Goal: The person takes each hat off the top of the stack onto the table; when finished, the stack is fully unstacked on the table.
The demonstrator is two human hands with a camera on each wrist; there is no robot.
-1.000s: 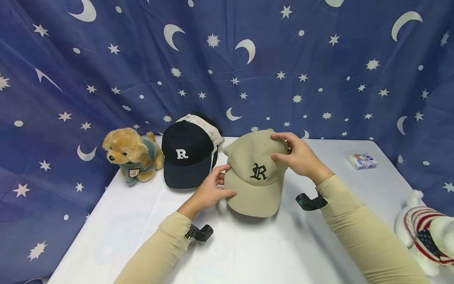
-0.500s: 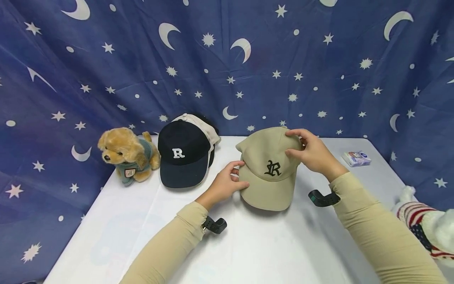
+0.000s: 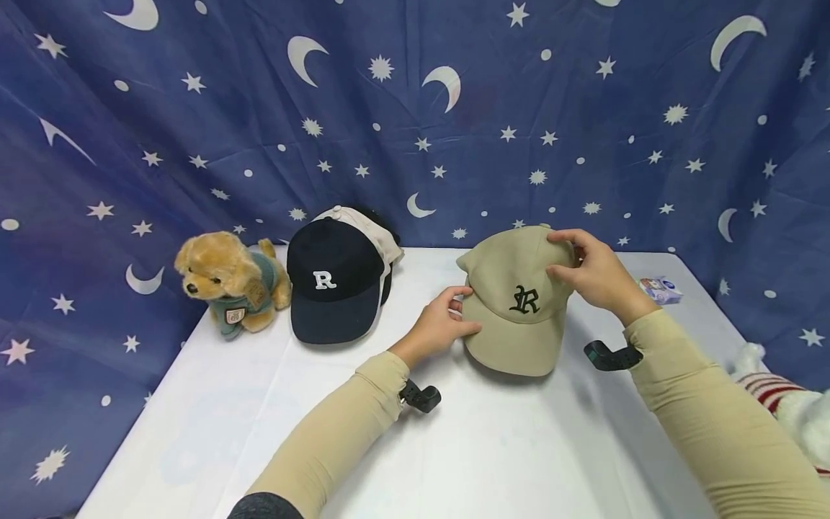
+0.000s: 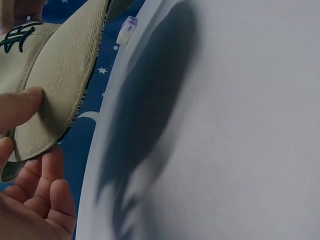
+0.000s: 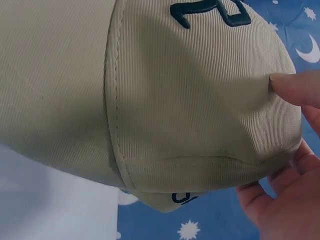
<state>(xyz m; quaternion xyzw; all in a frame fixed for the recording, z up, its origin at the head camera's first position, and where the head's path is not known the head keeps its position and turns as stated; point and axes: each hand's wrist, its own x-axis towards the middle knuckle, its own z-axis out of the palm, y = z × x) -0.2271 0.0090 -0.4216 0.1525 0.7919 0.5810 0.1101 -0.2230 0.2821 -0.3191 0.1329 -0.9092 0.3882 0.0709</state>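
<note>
A beige baseball cap (image 3: 516,277) with a dark embroidered letter faces me, brim tilted down, held between both hands. At the left edge of its brim, my left hand (image 3: 441,324) pinches with the thumb on top and fingers beneath, as the left wrist view of the brim (image 4: 60,85) shows. My right hand (image 3: 596,274) grips the crown (image 5: 200,100) at its upper right side, the thumb pressing on the front and the other fingers partly hidden behind. The brim's shadow (image 4: 150,95) falls on the white table apart from the cap.
Left on the white table (image 3: 363,461), a navy cap (image 3: 333,281) with a white R is stacked before a cream cap (image 3: 369,227). Beside them sits a plush dog (image 3: 230,277). A small purple-and-white packet (image 3: 660,290) lies back right; a white plush toy (image 3: 797,411) stands at the right edge.
Both hands have carried the beige cap to the right and slightly farther back, away from the navy cap. Their hold looks the same. The head view has shifted a little.
</note>
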